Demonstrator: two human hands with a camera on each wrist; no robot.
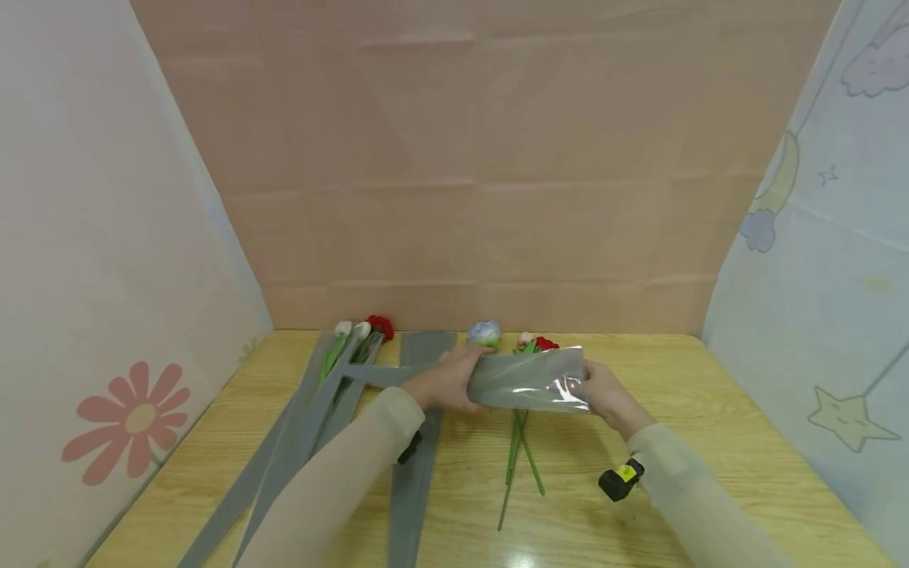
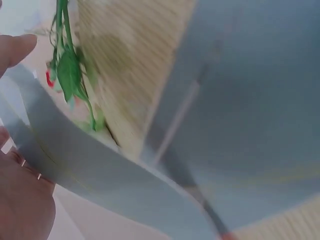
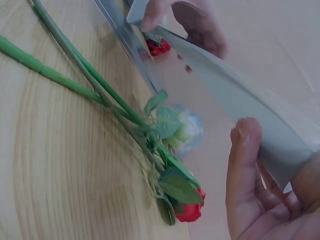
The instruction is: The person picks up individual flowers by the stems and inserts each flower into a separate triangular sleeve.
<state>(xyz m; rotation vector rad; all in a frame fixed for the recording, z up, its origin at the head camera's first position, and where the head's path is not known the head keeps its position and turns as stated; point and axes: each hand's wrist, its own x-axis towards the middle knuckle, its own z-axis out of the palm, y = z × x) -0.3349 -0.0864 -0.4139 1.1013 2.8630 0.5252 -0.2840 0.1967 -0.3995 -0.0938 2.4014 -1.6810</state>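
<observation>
Both hands grip one flower sleeve, left hand and right hand at opposite ends. It is held above the loose flowers on the tabletop, apparently to spread its mouth.

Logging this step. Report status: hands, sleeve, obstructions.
Left hand and right hand each grip an end of the grey-and-clear flower sleeve, held above the table. Loose flowers lie beneath. Nothing blocking.

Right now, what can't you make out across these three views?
- Head view: the flower heads are partly hidden behind the plastic sleeve held by the left hand and right hand.
- Left wrist view: motion blur; the grey sheet fills the frame, cut off at the edges.
- Right wrist view: stems run off the top-left edge; blurred.
- Flower count in the sleeves at left: too small.
</observation>
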